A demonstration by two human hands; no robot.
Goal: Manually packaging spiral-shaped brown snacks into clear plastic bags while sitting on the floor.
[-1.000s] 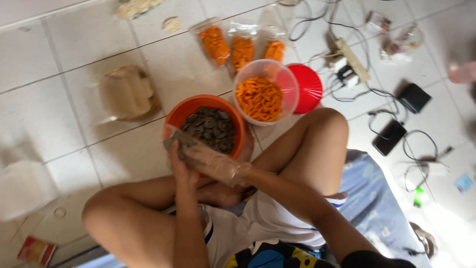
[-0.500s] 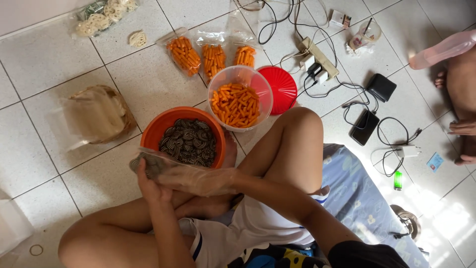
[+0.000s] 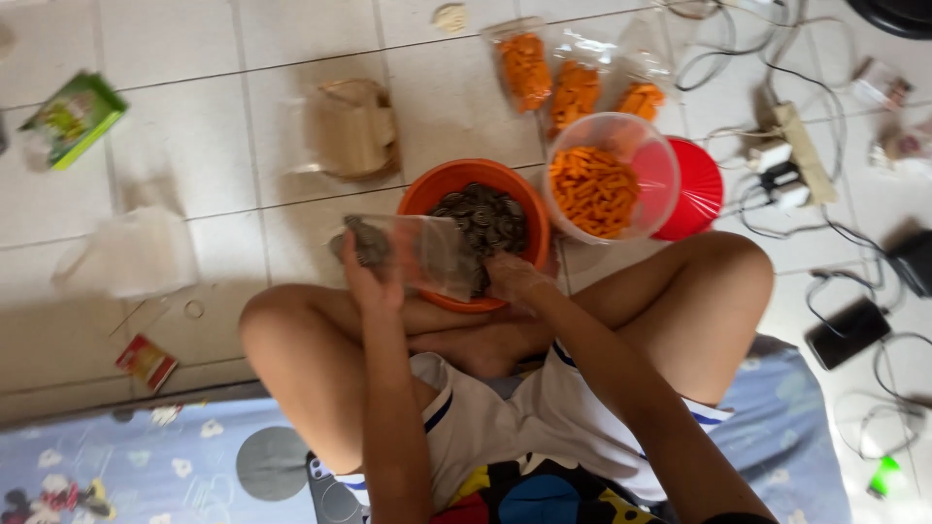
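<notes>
two hands: the left hand (image 3: 374,277) and the right hand (image 3: 515,279), both on one clear plastic bag (image 3: 427,254). one orange bowl (image 3: 442,184) of dark pieces. one clear tub (image 3: 641,160) of orange snacks, one red lid (image 3: 697,189) to its right. three sealed snack bags at the far side (image 3: 524,70), (image 3: 575,92), (image 3: 641,100). one brown bag (image 3: 354,126) at far left of the bowl. one green packet (image 3: 73,118). one power strip (image 3: 801,150), and two dark phones (image 3: 848,333), (image 3: 915,260) at right.

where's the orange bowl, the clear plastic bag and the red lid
orange bowl (image 3: 442,181), head view, on its far left rim
clear plastic bag (image 3: 437,254), head view, on its see-through middle
red lid (image 3: 697,189), head view, on its exposed right half
</notes>
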